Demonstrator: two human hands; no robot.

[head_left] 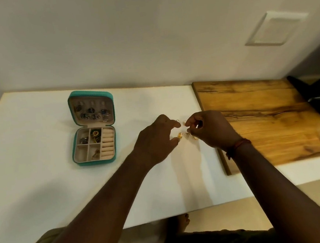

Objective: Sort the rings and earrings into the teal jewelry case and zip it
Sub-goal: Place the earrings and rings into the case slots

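- Head view: my left hand [156, 139] hovers over the loose rings [179, 135] on the white worktop [45, 188]. Thumb and forefinger are spread wide, gripping nothing, bracketing one gold ring to lift it.
- My right hand [209, 129] has its fingertips drawn narrow over the same cluster. Whether they hold a ring I cannot tell.
- The teal jewelry case [92, 127] lies unzipped well to the left, lid flat, so its ring rolls [108, 142] are easy to reach.
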